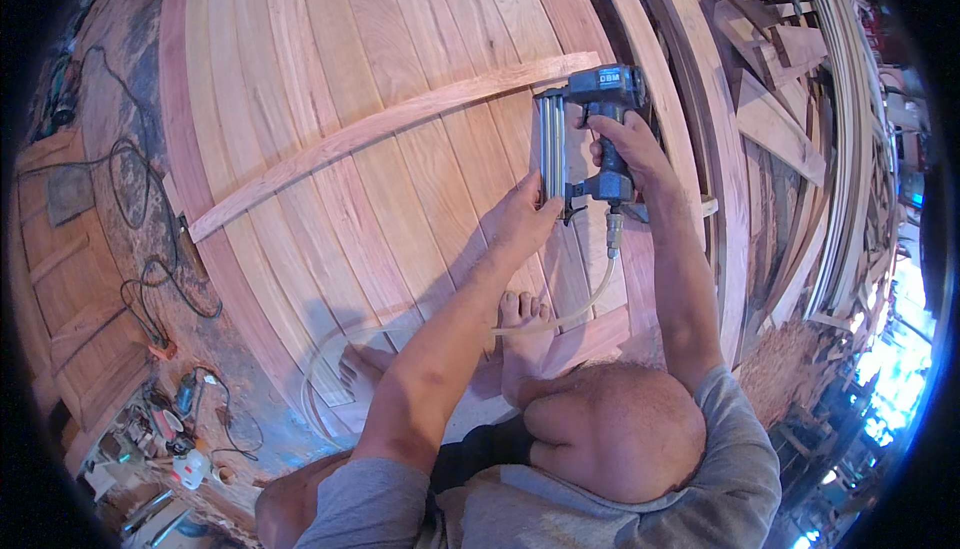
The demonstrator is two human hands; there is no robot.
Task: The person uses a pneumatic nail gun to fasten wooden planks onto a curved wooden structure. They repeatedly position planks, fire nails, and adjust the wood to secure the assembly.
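Gripping on the right of the scene, the right hand (pixel 638 157) is wrapping its fingers around the handle of a dark nail gun (pixel 608 99), index finger lying high on the grip, and the left hand (pixel 527 219) is pinching the near end of the tool's silver magazine (pixel 553 144). Everything is centring on that nail gun, which is sitting over the right part of a planked wooden panel (pixel 310 34), its far end beside the right end of a batten (pixel 385 124) that is crossing the boards; whether its nose is pressing on wood, I cannot tell. An air hose (pixel 604 287) is looping from the tool's near end toward the left, crossing over a bare foot (pixel 524 351), and that is where trouble is lurking: a snag on those toes could be dragging the gun off line. A finger squeezing too soon could be sending a fastener astray, with the left fingers sitting so close. If the batten is lying loose, a bump could be skewing it. As for writing, pale lettering is showing on the tool's dark head; nothing else is reading clearly.
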